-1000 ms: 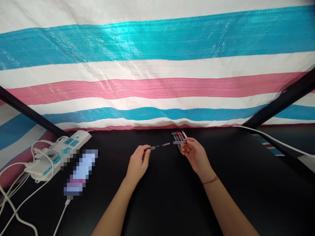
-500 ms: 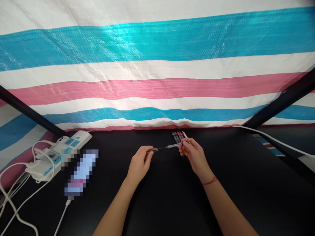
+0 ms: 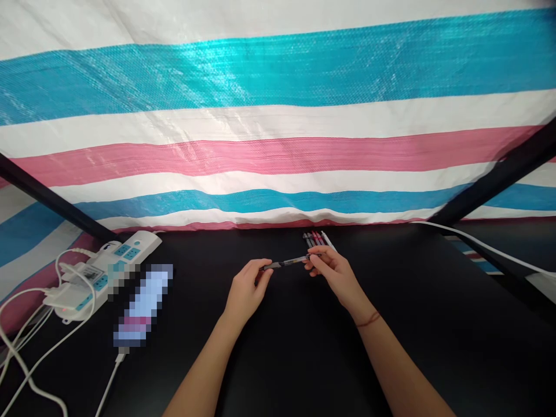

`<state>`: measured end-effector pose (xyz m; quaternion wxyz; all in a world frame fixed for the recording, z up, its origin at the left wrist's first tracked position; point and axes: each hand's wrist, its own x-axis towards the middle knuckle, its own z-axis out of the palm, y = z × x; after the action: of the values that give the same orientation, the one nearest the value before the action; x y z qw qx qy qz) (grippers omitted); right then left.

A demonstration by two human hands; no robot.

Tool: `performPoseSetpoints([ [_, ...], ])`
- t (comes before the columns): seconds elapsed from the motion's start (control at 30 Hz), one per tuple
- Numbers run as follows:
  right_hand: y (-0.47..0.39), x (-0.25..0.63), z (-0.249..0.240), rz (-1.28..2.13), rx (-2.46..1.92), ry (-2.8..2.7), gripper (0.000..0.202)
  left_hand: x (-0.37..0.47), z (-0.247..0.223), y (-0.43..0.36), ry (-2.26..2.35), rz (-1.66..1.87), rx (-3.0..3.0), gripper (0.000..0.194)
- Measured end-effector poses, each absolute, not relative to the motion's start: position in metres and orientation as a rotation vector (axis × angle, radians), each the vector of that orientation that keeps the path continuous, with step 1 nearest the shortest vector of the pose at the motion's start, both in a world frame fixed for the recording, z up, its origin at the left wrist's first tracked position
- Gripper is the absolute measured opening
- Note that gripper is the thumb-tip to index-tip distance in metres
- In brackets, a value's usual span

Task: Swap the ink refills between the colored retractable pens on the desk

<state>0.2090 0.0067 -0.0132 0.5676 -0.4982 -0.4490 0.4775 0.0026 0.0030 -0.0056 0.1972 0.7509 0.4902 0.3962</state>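
Note:
Above the black table, a pen (image 3: 284, 263) is held nearly level between my two hands. My left hand (image 3: 249, 289) is closed, its thumb and fingers pinching the dark end of the pen. At the other end, the fingers of my right hand (image 3: 330, 269) grip the clear barrel (image 3: 299, 260). The dark and clear parts now look to be in line and meeting; whether they are joined I cannot tell. Just behind my right hand lie several pens (image 3: 313, 238), dark, red and white, side by side and partly hidden by it.
A white power strip (image 3: 147, 246) with plugs and white cables sits at the left. Next to it lies a blurred-out phone (image 3: 143, 304) on a charging cable (image 3: 108, 376). A striped tarp (image 3: 278, 156) hangs behind the table. Another white cable (image 3: 478, 237) crosses the right side.
My right hand has moved left with the clear barrel, closing the gap to the dark part. The thin dark piece between them shows less. My left hand has hardly moved.

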Motion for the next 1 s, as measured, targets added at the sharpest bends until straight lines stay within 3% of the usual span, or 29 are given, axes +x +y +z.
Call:
performPoseSetpoints([
  [0.27,0.0081,0.2136,-0.0104,1.079,-1.275,-1.239,0.045,0.0023,-0.0040,0.0031,1.354,1.131,2.120,0.019],
  [0.6,0.0072,0.2178,-0.0083,1.230,-1.129,-1.179,0.030,0.0021,-0.0040,0.0037,1.388,1.118,2.090,0.019],
  [1.0,0.0068,0.2152,-0.0088,1.207,-1.152,-1.262,0.035,0.0041,-0.0060,0.0048,1.385,1.188,2.013,0.015],
])
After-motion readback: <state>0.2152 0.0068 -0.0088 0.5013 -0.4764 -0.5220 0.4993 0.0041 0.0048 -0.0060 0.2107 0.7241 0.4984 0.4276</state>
